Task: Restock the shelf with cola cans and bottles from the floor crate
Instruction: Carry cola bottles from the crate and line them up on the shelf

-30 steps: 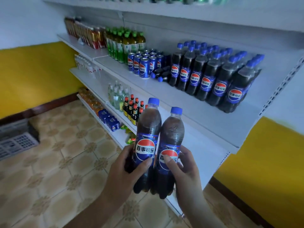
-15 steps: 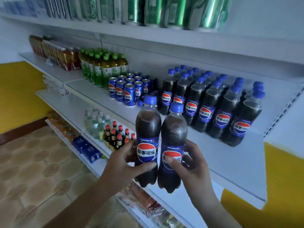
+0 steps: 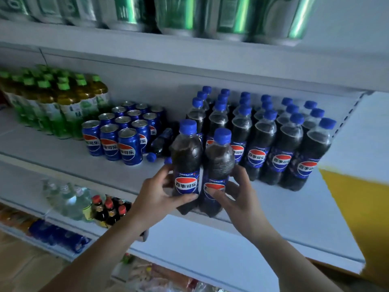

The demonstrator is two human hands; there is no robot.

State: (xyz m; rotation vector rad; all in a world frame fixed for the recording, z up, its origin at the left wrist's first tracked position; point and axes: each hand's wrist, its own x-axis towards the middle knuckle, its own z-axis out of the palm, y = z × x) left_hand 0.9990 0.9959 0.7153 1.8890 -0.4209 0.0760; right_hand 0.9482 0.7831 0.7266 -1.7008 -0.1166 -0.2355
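The person holds two cola bottles upright and side by side, touching each other, at the front edge of the middle shelf (image 3: pixel 273 218); I cannot tell whether their bottoms already rest on the shelf or are just above it. The left hand (image 3: pixel 160 192) grasps the left bottle (image 3: pixel 186 157) at its label, with the thumb lying across the front below the logo and the fingers curled round the back. The right hand (image 3: pixel 237 199) grasps the right bottle (image 3: pixel 219 163) in the same way, the thumb pressed on the label and the fingers wrapped round the right side. Both bottles have blue caps and dark cola inside.

Behind them and to the right, the standing cola bottles (image 3: pixel 284 148) fill the shelf in several rows, close together; to the left stands a group of blue cola cans (image 3: pixel 126 142); between the cans and the rows a lying bottle (image 3: pixel 162 142) points its cap toward the front.

Further left on the same shelf stand green-capped bottles (image 3: pixel 52 106); on the upper shelf there are green cans (image 3: pixel 179 15), blurred. On the lower shelf stand clear bottles (image 3: pixel 69 199) and, just beside them, small dark bottles with red caps (image 3: pixel 109 207). A yellow wall (image 3: pixel 357 207) shows at the right.
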